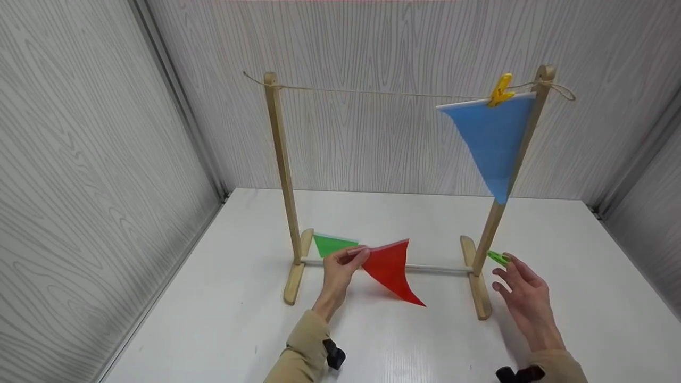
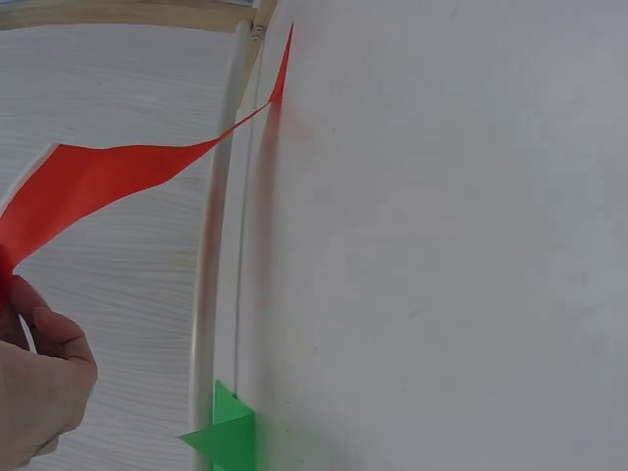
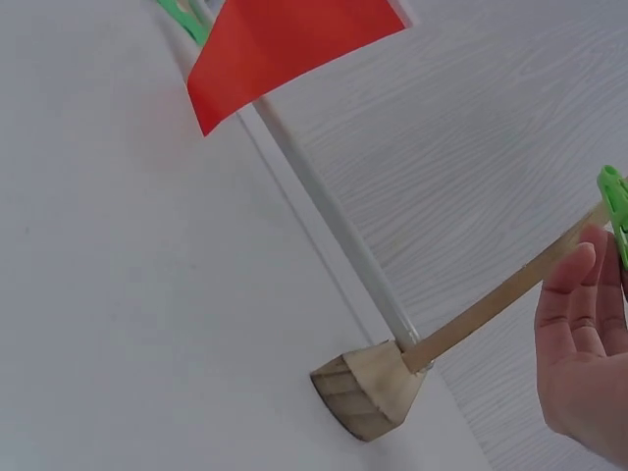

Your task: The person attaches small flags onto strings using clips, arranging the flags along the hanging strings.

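My left hand [image 1: 339, 276] pinches the upper left corner of a red triangular flag [image 1: 390, 267], whose tip hangs down to the right. In the left wrist view the flag [image 2: 118, 182] stretches away from the hand [image 2: 44, 383]. A green clothespin [image 1: 498, 258] is held at the fingertips of my right hand [image 1: 526, 300], beside the right post; the right wrist view shows the clothespin [image 3: 614, 201] at its edge. A blue flag [image 1: 492, 138] hangs from the string [image 1: 372, 92] under a yellow clothespin [image 1: 500, 90].
A wooden stand has a left post [image 1: 283, 170], a right post [image 1: 492, 229] and a pale crossbar [image 1: 439, 269] low between them. Behind my left hand a green flag [image 1: 332, 244] lies near the crossbar. The white table [image 1: 213, 319] meets grey wood-patterned walls.
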A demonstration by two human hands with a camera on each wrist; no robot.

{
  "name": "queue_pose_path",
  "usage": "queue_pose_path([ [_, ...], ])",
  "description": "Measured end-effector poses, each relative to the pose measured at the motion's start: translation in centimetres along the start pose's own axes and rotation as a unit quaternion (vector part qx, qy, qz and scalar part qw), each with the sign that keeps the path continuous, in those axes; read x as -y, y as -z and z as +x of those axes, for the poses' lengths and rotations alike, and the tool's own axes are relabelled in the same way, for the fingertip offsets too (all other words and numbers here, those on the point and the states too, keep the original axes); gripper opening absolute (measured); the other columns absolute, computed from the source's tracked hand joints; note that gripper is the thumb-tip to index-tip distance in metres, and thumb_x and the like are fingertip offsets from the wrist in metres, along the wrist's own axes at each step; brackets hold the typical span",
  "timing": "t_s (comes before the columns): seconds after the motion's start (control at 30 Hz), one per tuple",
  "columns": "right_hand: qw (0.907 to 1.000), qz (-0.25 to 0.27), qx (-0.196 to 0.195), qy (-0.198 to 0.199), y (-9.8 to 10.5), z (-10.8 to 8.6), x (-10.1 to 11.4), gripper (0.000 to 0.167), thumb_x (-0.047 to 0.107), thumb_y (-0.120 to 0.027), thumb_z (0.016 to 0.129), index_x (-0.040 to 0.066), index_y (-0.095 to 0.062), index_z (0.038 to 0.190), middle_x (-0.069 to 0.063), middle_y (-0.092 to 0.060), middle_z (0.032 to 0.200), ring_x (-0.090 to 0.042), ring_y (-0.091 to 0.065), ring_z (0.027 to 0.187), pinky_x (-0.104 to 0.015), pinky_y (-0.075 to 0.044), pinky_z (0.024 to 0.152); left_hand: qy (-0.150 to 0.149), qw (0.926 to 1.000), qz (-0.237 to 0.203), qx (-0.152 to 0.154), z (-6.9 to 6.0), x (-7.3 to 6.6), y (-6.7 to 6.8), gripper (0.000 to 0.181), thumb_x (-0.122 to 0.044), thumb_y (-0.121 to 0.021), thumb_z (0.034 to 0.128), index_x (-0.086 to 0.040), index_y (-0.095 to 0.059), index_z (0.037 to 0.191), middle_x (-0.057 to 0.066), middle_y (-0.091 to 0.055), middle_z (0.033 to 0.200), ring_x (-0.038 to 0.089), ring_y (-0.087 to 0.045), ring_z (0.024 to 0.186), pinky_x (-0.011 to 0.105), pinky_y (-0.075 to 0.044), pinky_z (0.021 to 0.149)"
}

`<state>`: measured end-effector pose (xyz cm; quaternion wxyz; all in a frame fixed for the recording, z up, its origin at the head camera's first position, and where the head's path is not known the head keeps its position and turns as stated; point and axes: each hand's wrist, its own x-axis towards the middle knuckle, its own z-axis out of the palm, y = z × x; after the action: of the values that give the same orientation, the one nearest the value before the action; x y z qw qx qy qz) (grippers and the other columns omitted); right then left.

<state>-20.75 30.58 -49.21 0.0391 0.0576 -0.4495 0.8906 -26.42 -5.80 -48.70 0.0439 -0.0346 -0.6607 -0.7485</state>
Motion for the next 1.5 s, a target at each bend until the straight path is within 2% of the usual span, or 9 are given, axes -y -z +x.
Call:
queue_pose_path([
  [0.2, 0.9997, -0.004, 0.006, 0.021, -1.7, 0.2, 0.3, 0.032, 0.007, -0.043, 0.107, 0.009, -0.069, 0.125, 0.002, -0.067, 0.115, -0.013, -0.067, 0.096, -0.023, -0.056, 0.074, -0.025, 0.9996, -0.013, -0.001, 0.1, -1.3, -0.2, 0.029, -0.019, -0.074, 0.0924, 0.0, -0.074, 0.114, 0.005, -0.077, 0.103, 0.014, -0.069, 0.094, 0.025, -0.057, 0.089],
  [0.43, 0.9984, 0.003, 0.016, 0.054, -4.0, 0.5, 0.8, 0.03, 0.004, -0.044, 0.106, 0.008, -0.067, 0.124, 0.0, -0.069, 0.11, -0.013, -0.067, 0.092, -0.024, -0.055, 0.072, -0.036, 0.9988, -0.032, -0.006, 0.2, -3.1, -0.7, 0.026, -0.016, -0.075, 0.0916, 0.001, -0.074, 0.111, 0.002, -0.077, 0.099, 0.014, -0.068, 0.093, 0.024, -0.057, 0.087],
  [0.57, 0.9968, 0.012, 0.037, 0.069, -5.3, 0.6, 1.4, 0.028, 0.003, -0.044, 0.106, 0.007, -0.066, 0.123, -0.002, -0.069, 0.111, -0.013, -0.067, 0.092, -0.024, -0.055, 0.073, -0.041, 0.9985, -0.034, -0.013, 0.0, -4.0, -0.9, 0.027, -0.018, -0.074, 0.0923, 0.001, -0.074, 0.111, 0.004, -0.076, 0.1, 0.015, -0.067, 0.092, 0.023, -0.057, 0.085],
  [0.7, 0.9942, 0.013, 0.059, 0.089, -6.5, 0.7, 1.9, 0.029, 0.002, -0.043, 0.106, 0.005, -0.065, 0.125, -0.003, -0.069, 0.11, -0.013, -0.066, 0.091, -0.023, -0.055, 0.072, -0.051, 0.998, -0.028, -0.025, -0.1, -5.1, -1.0, 0.027, -0.02, -0.074, 0.0927, -0.001, -0.073, 0.112, 0.006, -0.076, 0.101, 0.016, -0.066, 0.091, 0.023, -0.057, 0.083],
  [0.87, 0.9897, 0.011, 0.08, 0.118, -8.0, 0.9, 2.6, 0.03, 0.0, -0.044, 0.105, 0.001, -0.061, 0.13, -0.005, -0.07, 0.107, -0.015, -0.065, 0.09, -0.023, -0.055, 0.069, -0.077, 0.9966, -0.009, -0.03, -0.2, -6.4, -1.0, 0.026, -0.02, -0.073, 0.0932, -0.002, -0.073, 0.112, 0.01, -0.076, 0.106, 0.017, -0.068, 0.093, 0.023, -0.058, 0.085],
  [1.07, 0.9828, 0.008, 0.105, 0.151, -10.0, 1.2, 3.4, 0.032, -0.005, -0.045, 0.104, -0.001, -0.062, 0.13, -0.006, -0.069, 0.101, -0.015, -0.064, 0.086, -0.023, -0.055, 0.068, -0.098, 0.9947, -0.003, -0.03, 0.0, -7.8, -0.9, 0.023, -0.018, -0.074, 0.0924, -0.002, -0.074, 0.109, 0.009, -0.076, 0.104, 0.016, -0.068, 0.093, 0.023, -0.058, 0.085],
  [1.3, 0.9783, -0.005, 0.104, 0.179, -12.4, 2.0, 4.6, 0.032, -0.01, -0.05, 0.099, -0.002, -0.064, 0.127, -0.007, -0.071, 0.095, -0.015, -0.065, 0.08, -0.023, -0.052, 0.059, -0.118, 0.9924, 0.001, -0.033, 0.2, -9.4, -0.8, 0.021, -0.016, -0.075, 0.0909, -0.001, -0.075, 0.106, 0.006, -0.077, 0.096, 0.015, -0.069, 0.086, 0.024, -0.058, 0.081],
  [1.5, 0.9732, -0.021, 0.11, 0.201, -14.4, 2.8, 5.6, 0.031, -0.01, -0.053, 0.098, -0.002, -0.065, 0.126, -0.006, -0.073, 0.099, -0.015, -0.064, 0.079, -0.023, -0.051, 0.058, -0.138, 0.9897, 0.012, -0.036, 0.4, -10.8, -0.8, 0.019, -0.015, -0.075, 0.091, -0.001, -0.076, 0.104, 0.009, -0.078, 0.095, 0.014, -0.071, 0.083, 0.025, -0.058, 0.083],
])
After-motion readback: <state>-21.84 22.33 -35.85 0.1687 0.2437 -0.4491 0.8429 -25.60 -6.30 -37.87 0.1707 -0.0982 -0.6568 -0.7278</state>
